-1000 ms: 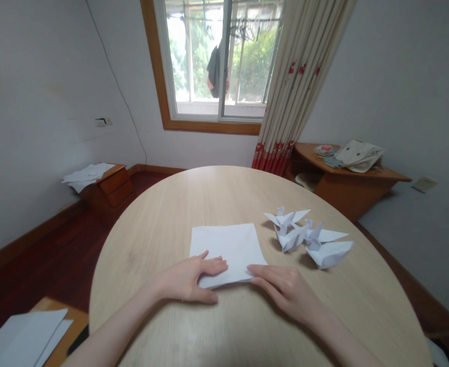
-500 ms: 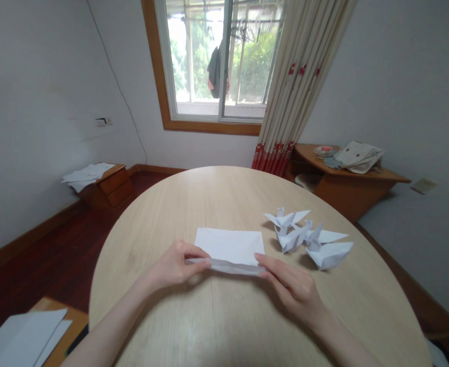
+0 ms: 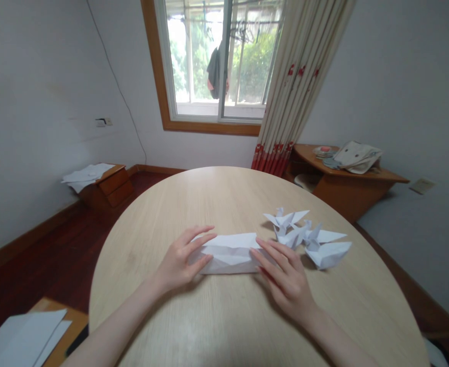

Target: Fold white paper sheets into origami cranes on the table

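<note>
A white sheet of paper lies in front of me near the middle of the round table, with its near part folded up and over toward the far edge. My left hand is at the sheet's left end, thumb on the near fold and fingers spread toward the far edge. At the right end, my right hand rests with its fingers stretched out over the paper. Both hands are open and touch the sheet, covering its ends. Several folded white paper cranes stand close together just beyond my right hand.
The round wooden table fills the middle. Papers lie on a wooden surface at lower left. More papers top a small drawer cabinet. A corner desk holding a bag stands at the right, beside the curtain.
The near part of the paper has been turned up and over, so the sheet looks narrower. Both hands moved from pinching the near edge to lying over the ends, fingers spread.
</note>
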`<state>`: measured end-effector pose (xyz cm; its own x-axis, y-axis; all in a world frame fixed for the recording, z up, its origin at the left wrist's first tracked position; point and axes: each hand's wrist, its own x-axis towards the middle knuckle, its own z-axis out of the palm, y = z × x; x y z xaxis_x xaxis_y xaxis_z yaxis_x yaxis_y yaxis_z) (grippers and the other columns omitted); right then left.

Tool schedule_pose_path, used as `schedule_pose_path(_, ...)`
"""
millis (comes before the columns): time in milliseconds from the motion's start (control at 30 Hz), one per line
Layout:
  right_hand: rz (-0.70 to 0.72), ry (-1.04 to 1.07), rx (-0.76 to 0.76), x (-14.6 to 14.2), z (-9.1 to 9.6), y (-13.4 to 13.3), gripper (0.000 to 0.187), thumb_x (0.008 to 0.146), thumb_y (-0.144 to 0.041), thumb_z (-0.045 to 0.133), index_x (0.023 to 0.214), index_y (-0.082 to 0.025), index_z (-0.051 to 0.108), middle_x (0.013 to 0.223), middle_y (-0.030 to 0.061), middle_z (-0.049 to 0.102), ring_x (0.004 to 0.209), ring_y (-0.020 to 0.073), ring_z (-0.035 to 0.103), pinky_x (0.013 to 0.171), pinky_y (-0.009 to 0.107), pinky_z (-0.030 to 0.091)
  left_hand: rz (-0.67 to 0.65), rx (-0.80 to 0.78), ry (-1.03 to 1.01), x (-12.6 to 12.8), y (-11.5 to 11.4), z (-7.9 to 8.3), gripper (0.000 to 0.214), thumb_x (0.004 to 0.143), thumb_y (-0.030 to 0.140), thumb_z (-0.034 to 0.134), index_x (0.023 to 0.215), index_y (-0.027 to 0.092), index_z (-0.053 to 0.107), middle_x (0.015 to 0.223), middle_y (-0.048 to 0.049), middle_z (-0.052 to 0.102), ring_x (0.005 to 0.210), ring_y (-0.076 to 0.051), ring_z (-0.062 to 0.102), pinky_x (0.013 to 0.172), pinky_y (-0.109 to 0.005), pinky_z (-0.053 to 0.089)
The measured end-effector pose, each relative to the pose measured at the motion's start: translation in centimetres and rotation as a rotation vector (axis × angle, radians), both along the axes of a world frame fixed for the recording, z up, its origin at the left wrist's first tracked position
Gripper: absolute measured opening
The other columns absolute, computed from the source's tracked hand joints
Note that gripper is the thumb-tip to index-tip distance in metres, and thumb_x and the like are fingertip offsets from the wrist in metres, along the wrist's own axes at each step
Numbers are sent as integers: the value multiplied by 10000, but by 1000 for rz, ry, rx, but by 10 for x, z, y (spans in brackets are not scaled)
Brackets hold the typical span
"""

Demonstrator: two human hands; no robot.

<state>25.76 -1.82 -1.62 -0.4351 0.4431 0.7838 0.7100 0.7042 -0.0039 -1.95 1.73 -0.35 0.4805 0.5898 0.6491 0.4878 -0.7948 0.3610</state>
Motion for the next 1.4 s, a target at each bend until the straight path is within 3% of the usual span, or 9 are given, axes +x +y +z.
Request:
schedule_pose_path(133,-81,-32,-12,-6,-3,-3,465,938,-176,486,1393,-269,466,1301,57,612,1228,264,458,1047,469,290,104,218,25,4,-2,1,357,912,214,533,1266,259,544,1307,-74,577,1226,-240,506,1150,-594,123)
schedule_pose_path(367,-154,-138,-32,-18,-17,-2,518,947,-255,487,1451,-262,369,1364,21,565,1300,251,377,1122,484,89,171,328,39,14,-6,-6,345,910,131,486,1211,260,596,1205,-38,654,1184,-221,544,1162,-586,43)
schedule_pose_path(533,-143,-216,-72,-21,-25,2,509,956,-297,483,1446,-216,375,1422,44,502,1359,249,309,1140,486,53,186,310,114,22,-9,-16,364,928,112,433,1249,214,573,1249,-54,636,1220,-197,531,1185,-507,25)
schedule_pose_path(633,-132,-276,-118,-19,-30,7,518,975,-285,429,1472,-191,317,1457,66,455,1383,246,290,1145,498,91,210,267,196,25,-10,-21,376,938,128,410,1283,195,546,1314,-73,592,1276,-210,485,1184,-509,33)
schedule_pose_path(733,-96,-337,-228,-16,-35,11,555,984,-250,377,1507,-185,203,1500,79,384,1401,251,280,1128,532,202,256,212,304,28,-10,-25,394,944,150,393,1318,176,513,1390,-102,520,1342,-255,407,1168,-563,53)
schedule_pose_path(900,-36,-305,-391,-14,-44,16,618,986,-269,387,1525,-222,88,1517,88,346,1421,243,250,1113,553,300,228,101,376,32,-10,-32,402,967,255,402,1340,125,477,1420,-140,478,1353,-272,391,1145,-539,234)
schedule_pose_path(1033,-19,-279,-463,-14,-46,16,592,981,-272,411,1516,-208,164,1516,94,347,1414,245,268,1104,535,339,205,-22,442,35,-10,-42,471,971,337,430,1381,107,426,1446,-155,438,1366,-293,364,1112,-512,326)
schedule_pose_path(1200,-47,-236,-521,-13,-47,15,516,970,-319,445,1466,-232,335,1464,83,440,1347,252,400,1044,496,432,243,-119,473,39,-12,-52,526,959,426,462,1398,139,423,1452,-160,426,1379,-337,315,1089,-537,349)
schedule_pose_path(1400,-111,-214,-485,-19,-51,10,431,961,-290,437,1376,-182,483,1374,110,543,1270,279,479,1012,497,448,250,-142,517,45,-18,-53,476,962,364,470,1401,185,436,1443,-175,433,1374,-364,304,1074,-558,356)
